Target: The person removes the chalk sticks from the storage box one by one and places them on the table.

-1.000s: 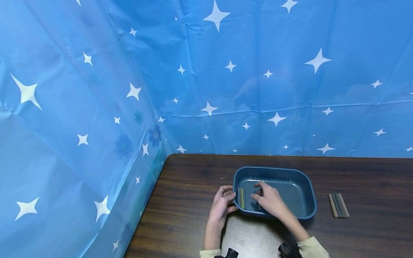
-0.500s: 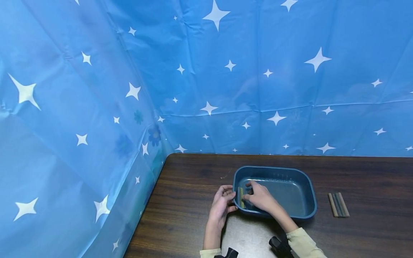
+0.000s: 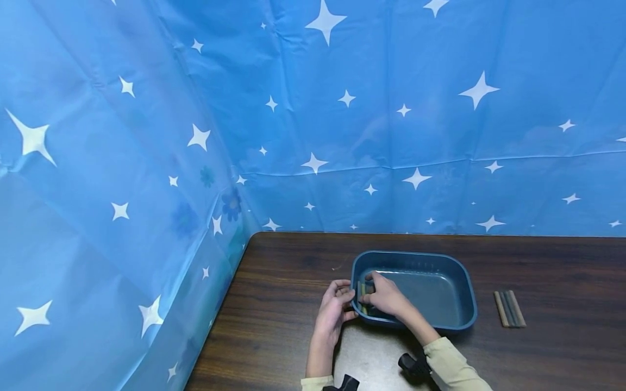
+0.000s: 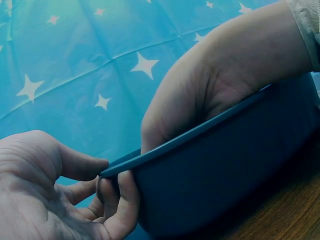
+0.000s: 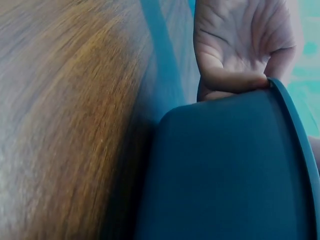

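Note:
A dark blue rectangular basin (image 3: 442,293) stands on the wooden table. At its left end my left hand (image 3: 331,310) grips the rim, thumb on top and fingers against the outer wall, as the left wrist view shows closely. Several thin sticks (image 3: 363,289), one yellowish, lie side by side along the basin's left inner wall. Reaching in over the front side, my right hand (image 3: 388,298) has its thumb and fingers over these sticks and partly covers them. Whether it pinches them I cannot tell; in the left wrist view the fingertips are behind the basin wall.
To the right of the basin, several short greyish and tan sticks (image 3: 509,308) lie together on the table (image 3: 288,266). A blue star-patterned sheet (image 3: 391,130) hangs behind and along the left table edge.
My right hand has moved left inside the basin, from beside the sticks to over them. My left hand has kept its grip on the rim. The view has shifted slightly.

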`<state>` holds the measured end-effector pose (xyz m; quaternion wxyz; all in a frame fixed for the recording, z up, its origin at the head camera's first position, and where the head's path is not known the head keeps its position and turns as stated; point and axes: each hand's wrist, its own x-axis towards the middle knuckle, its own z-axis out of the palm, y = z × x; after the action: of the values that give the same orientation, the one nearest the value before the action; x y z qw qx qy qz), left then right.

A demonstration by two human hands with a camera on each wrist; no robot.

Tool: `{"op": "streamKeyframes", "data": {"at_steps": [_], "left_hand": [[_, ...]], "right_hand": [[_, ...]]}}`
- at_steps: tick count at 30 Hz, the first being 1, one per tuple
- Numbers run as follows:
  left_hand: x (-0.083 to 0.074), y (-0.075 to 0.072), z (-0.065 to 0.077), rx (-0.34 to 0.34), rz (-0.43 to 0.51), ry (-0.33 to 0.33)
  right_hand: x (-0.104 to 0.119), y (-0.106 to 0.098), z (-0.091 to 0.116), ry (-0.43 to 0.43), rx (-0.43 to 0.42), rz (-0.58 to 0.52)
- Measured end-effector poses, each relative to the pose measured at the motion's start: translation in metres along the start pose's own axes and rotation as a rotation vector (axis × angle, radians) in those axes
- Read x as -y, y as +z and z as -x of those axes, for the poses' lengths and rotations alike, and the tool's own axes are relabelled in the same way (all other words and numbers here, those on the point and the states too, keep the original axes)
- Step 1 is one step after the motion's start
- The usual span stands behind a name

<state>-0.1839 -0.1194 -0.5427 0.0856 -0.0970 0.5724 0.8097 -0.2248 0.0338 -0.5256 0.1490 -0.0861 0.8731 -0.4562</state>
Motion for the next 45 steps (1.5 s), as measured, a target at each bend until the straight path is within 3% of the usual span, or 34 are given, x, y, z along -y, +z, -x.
{"op": "streamKeyframes", "data": {"at_steps": [7, 36, 45], "left_hand": [[0.0017, -0.0004, -0.0009, 0.001, 0.002, 0.002], [0.0003, -0.0021, -0.003, 0.002, -0.017, -0.004], [-0.001, -0.0005, -0.0004, 0.005, -0.023, 0.004]], "right_hand": [[0.0021, 0.002, -0.0027, -0.008, -0.009, 0.018], [0.0009, 0.0018, -0.001, 0.019, -0.005, -0.167], [0.0002, -0.0005, 0.0003, 0.06, 0.039, -0.304]]}}
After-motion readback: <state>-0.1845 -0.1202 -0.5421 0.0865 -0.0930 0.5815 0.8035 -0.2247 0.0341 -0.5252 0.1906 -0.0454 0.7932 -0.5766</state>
